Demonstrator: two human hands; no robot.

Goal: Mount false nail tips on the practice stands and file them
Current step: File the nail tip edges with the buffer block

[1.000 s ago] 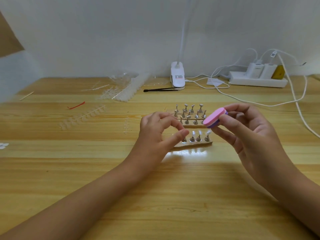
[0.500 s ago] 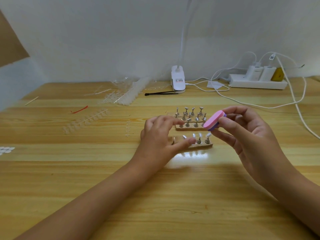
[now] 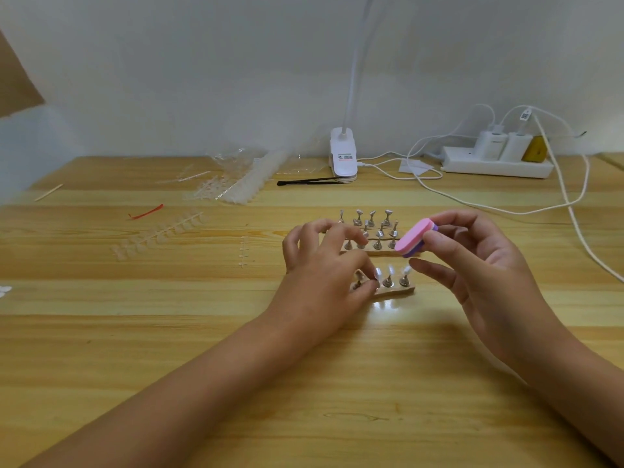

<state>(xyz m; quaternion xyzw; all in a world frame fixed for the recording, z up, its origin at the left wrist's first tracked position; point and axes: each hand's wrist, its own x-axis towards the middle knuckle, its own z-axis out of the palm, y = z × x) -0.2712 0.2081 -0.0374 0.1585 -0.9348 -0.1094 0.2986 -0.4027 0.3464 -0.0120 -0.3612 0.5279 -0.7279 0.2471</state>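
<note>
Nearest to us, in the lower half of the frame, two bare forearms reach up over the wooden counter (image 3: 169, 349). At centre the left hand (image 3: 320, 275) curls over the near stand (image 3: 396, 292), thumb and forefinger closing on one of its pegs. We cannot tell whether they pinch the peg itself or the clear nail tip (image 3: 377, 273) on it. Two more mounted tips stand free just to the right. Right of centre, the right hand (image 3: 479, 282) grips a pink and purple file (image 3: 412, 238) between thumb and fingers, raised above the stand and touching no tip.

We judge that filing is about to begin. The stand looks light, so a hard stroke could slide or tip it if the left hand's hold is loose. Sideways pressure could pop a tip off its peg, and the broad file may rub the neighbouring tips.

Behind, the far stands (image 3: 371, 236) seem to carry bare pegs close under the left hand's fingers, which could knock them. Farther back, left of centre, lie strips of spare tips (image 3: 158, 234). At the wall sit a lamp clip (image 3: 343, 157) and a power strip (image 3: 496, 165).
</note>
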